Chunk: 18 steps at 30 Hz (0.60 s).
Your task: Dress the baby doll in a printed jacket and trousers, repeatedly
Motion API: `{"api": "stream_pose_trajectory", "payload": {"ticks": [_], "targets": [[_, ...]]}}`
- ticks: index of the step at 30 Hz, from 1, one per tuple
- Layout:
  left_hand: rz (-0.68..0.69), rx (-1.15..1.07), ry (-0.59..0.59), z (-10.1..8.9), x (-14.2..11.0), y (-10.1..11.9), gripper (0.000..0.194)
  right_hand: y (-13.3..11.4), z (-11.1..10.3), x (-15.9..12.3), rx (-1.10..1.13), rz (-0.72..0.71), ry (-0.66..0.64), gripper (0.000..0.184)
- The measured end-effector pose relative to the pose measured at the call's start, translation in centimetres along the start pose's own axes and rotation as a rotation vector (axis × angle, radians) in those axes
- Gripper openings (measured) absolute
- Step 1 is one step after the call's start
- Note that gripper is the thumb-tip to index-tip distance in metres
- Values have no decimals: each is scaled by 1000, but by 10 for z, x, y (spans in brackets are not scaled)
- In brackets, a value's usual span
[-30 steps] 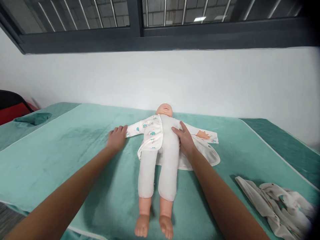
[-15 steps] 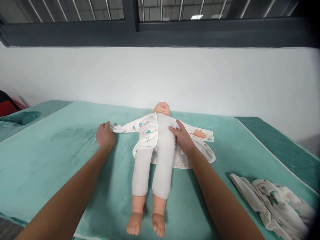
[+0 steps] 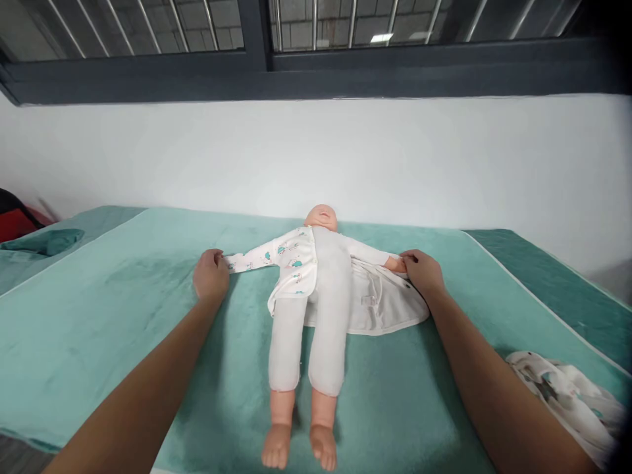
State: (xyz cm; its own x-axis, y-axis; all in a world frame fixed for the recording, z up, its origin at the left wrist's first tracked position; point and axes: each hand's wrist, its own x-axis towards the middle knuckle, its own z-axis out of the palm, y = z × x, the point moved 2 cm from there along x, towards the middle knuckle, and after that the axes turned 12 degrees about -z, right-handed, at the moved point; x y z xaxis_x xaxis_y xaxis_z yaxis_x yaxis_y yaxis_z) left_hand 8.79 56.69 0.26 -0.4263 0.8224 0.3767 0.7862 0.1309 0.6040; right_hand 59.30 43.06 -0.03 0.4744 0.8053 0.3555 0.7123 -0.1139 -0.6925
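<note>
A baby doll lies face up on a teal blanket, head toward the wall. It wears a white patterned jacket that lies open over its white cloth body. My left hand is closed on the cuff of the sleeve stretched out to the left. My right hand is curled at the doll's other hand, on the open jacket flap and its sleeve end.
A crumpled patterned garment lies at the bed's right front. A darker green cloth sits far left beside something red and black. A white wall and a dark window frame stand behind the bed.
My right hand left the doll's chest and moved right to the doll's outstretched hand and sleeve. My left hand slid left along the other sleeve, then stayed at its cuff.
</note>
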Motion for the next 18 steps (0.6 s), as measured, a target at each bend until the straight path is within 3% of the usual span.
{"api": "stream_pose_trajectory", "payload": {"ticks": [6, 9, 12, 14, 16, 18], "targets": [[97, 129, -7, 3, 3, 4, 28, 0, 6, 0, 135, 40, 41, 20], [186, 107, 63, -2, -4, 8, 29, 0, 1, 0, 230, 69, 83, 26], [421, -12, 94, -12, -35, 20, 24, 0, -3, -1, 339, 107, 121, 33], [583, -137, 50, -23, -68, 30, 20, -1, -3, -3, 464, 140, 153, 34], [647, -273, -15, -37, -101, 40, 18, -4, -2, -4, 645, 169, 184, 32], [568, -378, -66, -53, -127, 50, 19, -7, -1, -5, 816, 186, 181, 32]]}}
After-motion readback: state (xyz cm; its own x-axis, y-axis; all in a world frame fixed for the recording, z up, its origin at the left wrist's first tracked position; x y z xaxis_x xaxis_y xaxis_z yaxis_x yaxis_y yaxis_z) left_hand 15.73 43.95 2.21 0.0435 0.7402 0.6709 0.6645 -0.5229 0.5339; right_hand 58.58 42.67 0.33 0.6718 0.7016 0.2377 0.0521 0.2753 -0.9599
